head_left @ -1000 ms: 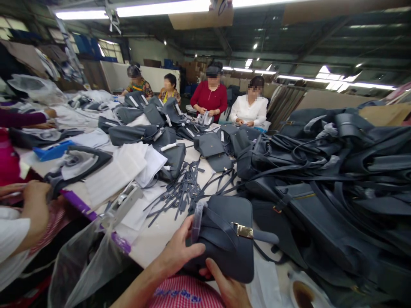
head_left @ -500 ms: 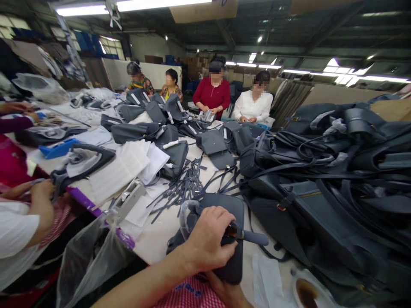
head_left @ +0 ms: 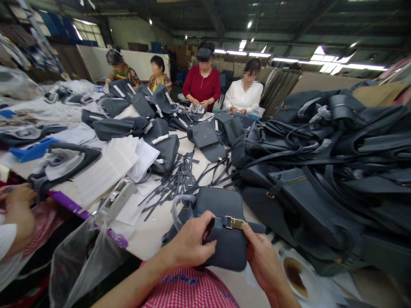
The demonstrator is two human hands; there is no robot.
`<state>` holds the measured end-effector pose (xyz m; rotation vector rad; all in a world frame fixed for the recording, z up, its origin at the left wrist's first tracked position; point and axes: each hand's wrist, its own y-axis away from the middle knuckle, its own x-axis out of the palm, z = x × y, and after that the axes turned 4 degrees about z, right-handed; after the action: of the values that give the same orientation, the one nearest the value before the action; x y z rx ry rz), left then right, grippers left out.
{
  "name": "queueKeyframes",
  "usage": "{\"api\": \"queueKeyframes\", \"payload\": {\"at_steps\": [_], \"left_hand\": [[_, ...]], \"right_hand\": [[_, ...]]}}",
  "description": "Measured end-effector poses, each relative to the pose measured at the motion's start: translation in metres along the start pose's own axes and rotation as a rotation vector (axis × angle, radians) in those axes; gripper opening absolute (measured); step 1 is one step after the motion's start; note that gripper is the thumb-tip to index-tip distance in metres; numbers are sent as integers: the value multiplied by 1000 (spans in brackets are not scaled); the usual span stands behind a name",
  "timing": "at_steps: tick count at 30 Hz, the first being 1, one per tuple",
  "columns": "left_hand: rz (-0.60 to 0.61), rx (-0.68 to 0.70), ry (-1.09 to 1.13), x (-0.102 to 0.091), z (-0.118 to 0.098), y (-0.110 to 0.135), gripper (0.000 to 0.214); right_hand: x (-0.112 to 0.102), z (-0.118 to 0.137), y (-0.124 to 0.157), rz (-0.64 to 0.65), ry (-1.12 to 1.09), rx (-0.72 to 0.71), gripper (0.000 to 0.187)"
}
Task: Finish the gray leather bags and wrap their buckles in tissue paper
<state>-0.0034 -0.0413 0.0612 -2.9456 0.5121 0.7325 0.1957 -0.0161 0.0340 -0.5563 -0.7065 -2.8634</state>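
A small dark grey handbag (head_left: pixel 221 205) lies at the near edge of the white table (head_left: pixel 150 233), its flap bearing a gold clasp (head_left: pixel 235 223). My left hand (head_left: pixel 189 246) grips the left side of the flap, fingers curled over the strap just left of the clasp. My right hand (head_left: pixel 261 256) pinches the flap and strap at the right of the clasp. A clear plastic wrap (head_left: pixel 180 205) sticks out at the bag's left end.
A tall heap of grey bags and straps (head_left: pixel 321 171) fills the right. Loose straps (head_left: pixel 175 184), white paper sheets (head_left: pixel 112 167), a tape dispenser (head_left: pixel 117 199) and a plastic sack (head_left: pixel 80 261) lie left. Another person's hand (head_left: pixel 17 209) works at far left; several people sit across.
My left hand slid from the bag's left end onto the flap. My right hand came up from beneath the bag to the clasp's right side. The view dipped downward.
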Motion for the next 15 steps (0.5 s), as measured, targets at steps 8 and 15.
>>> {"api": "queueKeyframes", "payload": {"at_steps": [8, 15], "left_hand": [[-69, 0, 231, -27, -8, 7, 42], [-329, 86, 80, 0, -34, 7, 14]], "right_hand": [[14, -2, 9, 127, -83, -24, 43], [33, -12, 18, 182, 10, -34, 44]]}}
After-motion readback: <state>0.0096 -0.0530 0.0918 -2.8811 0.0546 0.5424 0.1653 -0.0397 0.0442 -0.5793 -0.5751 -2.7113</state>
